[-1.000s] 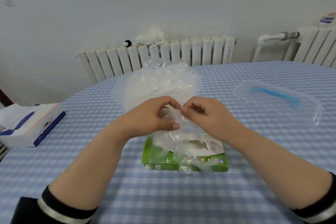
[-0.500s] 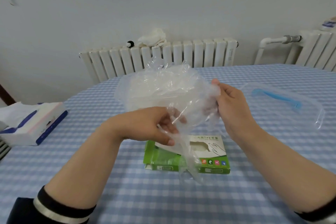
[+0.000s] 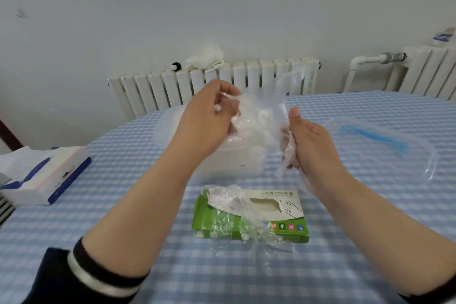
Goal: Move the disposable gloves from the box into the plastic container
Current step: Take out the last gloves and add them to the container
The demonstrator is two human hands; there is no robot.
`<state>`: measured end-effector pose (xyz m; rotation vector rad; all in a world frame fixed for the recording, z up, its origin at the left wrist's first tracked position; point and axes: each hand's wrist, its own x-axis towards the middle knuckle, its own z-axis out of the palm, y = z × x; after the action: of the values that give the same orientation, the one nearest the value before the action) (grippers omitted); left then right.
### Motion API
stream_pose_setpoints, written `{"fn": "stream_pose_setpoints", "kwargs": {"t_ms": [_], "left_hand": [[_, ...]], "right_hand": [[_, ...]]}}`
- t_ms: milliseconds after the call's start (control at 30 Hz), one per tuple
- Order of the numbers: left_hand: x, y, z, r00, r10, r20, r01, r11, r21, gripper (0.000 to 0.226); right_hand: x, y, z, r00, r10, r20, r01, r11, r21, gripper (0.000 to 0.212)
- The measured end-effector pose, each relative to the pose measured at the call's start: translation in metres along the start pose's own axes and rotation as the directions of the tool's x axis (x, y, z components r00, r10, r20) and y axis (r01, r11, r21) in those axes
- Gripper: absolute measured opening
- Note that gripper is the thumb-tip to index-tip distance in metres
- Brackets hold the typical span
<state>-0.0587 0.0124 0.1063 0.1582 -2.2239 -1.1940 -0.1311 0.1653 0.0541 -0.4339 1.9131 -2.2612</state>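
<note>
Holding a crumpled bunch of clear disposable gloves up between both hands, I pinch one end with my left hand while my right hand has its fingers curled round the other end. The bunch hangs above the plastic container, which sits on the blue checked tabletop just behind the green glove box. More gloves spill out of the box's opening and drape over its front. The container's clear lid, with a blue handle, lies to my right. A tissue pack rests at the tabletop's left edge.
</note>
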Motion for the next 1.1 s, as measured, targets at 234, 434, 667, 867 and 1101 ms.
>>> {"fn": "stream_pose_setpoints", "kwargs": {"t_ms": [234, 434, 667, 867, 1101], "left_hand": [[0.08, -0.034, -0.013, 0.989, -0.148, 0.026, 0.139, 0.969, 0.205, 0.015], [0.1, -0.077, -0.032, 0.967, -0.255, -0.008, 0.215, 0.798, 0.563, 0.02], [0.092, -0.082, -0.042, 0.993, -0.118, 0.023, 0.048, 0.56, 0.827, 0.027], [0.075, -0.061, -0.048, 0.988, 0.15, 0.033, -0.11, 0.54, 0.834, 0.044], [0.012, -0.026, -0.033, 0.972, 0.234, 0.013, -0.217, 0.876, 0.432, 0.023]], "right_hand": [[0.009, -0.004, -0.008, 0.974, 0.226, 0.025, -0.227, 0.964, 0.14, 0.041], [0.013, -0.004, -0.013, 0.962, 0.272, 0.037, -0.273, 0.935, 0.227, 0.039], [0.011, -0.003, -0.011, 0.956, 0.213, 0.203, -0.207, 0.977, -0.049, 0.028], [-0.002, 0.008, 0.0, 0.877, 0.088, 0.472, 0.203, 0.823, -0.531, 0.026], [-0.026, 0.041, 0.016, 0.823, 0.174, 0.54, 0.34, 0.61, -0.716, 0.045]]}}
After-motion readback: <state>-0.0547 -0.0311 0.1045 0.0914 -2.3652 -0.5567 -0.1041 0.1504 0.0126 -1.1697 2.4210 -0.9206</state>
